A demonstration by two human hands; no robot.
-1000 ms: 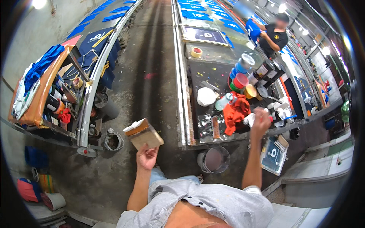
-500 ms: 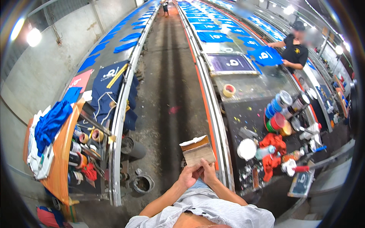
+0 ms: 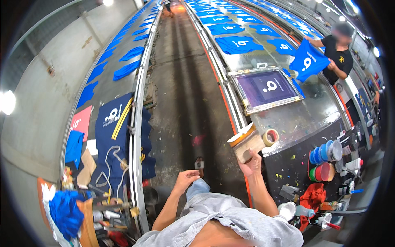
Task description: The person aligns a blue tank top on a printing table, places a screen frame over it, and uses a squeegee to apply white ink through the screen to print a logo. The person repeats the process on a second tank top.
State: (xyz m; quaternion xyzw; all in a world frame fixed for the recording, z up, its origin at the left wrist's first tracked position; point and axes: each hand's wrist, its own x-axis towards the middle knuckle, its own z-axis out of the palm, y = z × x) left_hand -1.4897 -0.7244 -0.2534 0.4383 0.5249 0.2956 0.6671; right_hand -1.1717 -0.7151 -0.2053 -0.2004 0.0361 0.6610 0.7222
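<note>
A wooden-handled squeegee (image 3: 252, 147) with an amber blade and white ink along its edge is gripped in my right hand (image 3: 252, 165), over the edge of the right-hand table. My left hand (image 3: 187, 181) hovers in front of my body, apart from the squeegee, fingers loosely bent with nothing seen in them. Just beyond the squeegee, a framed printing screen (image 3: 269, 84) with a purple mesh and a white logo lies on the table. A roll of tape (image 3: 270, 137) sits beside the squeegee.
Blue fabric pieces (image 3: 238, 44) line the long tables on both sides of the aisle (image 3: 170, 115). Across the right table a co-worker (image 3: 338, 53) holds up a printed blue piece (image 3: 307, 61). Ink tubs (image 3: 325, 152), bottles and a red rag (image 3: 312, 199) stand at right.
My left hand has let go of the squeegee and drawn left. My right hand has carried it right, toward the screen. The co-worker has lifted the blue piece. My view has shifted.
</note>
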